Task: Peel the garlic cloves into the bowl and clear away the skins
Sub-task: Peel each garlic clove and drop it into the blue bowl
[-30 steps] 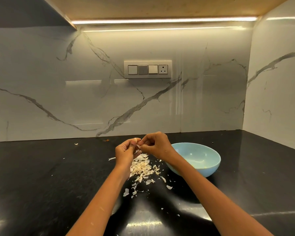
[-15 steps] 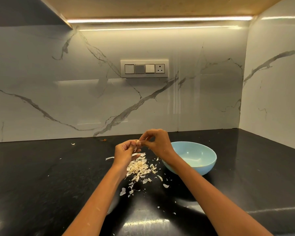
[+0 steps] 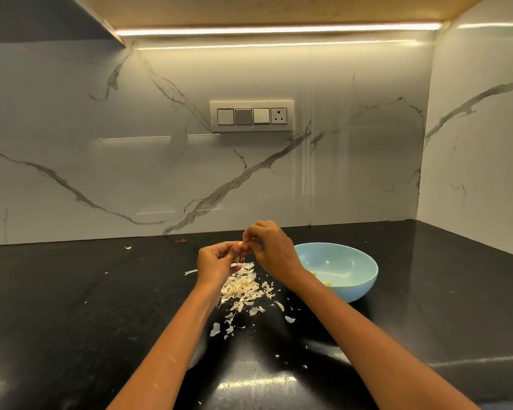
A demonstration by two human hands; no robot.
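Note:
My left hand (image 3: pixel 216 261) holds a small garlic clove (image 3: pixel 240 246) between thumb and fingers, above the black counter. My right hand (image 3: pixel 271 250) meets it from the right, and its fingertips pinch the skin at the clove's top. Most of the clove is hidden by my fingers. Below my hands lies a pile of pale garlic skins (image 3: pixel 243 288), with loose flakes scattered toward me. A light blue bowl (image 3: pixel 365 279) stands just right of my right wrist, with a few yellowish peeled cloves (image 3: pixel 328 282) in its bottom.
The black counter (image 3: pixel 71 306) runs back to a white marble wall with a switch panel (image 3: pixel 251 115). A second marble wall closes the right side. Stray skin flakes (image 3: pixel 127 247) lie at the far left near the wall.
My right hand has risen slightly, still pinching at the clove in my left hand. The bowl and the skin pile have not moved.

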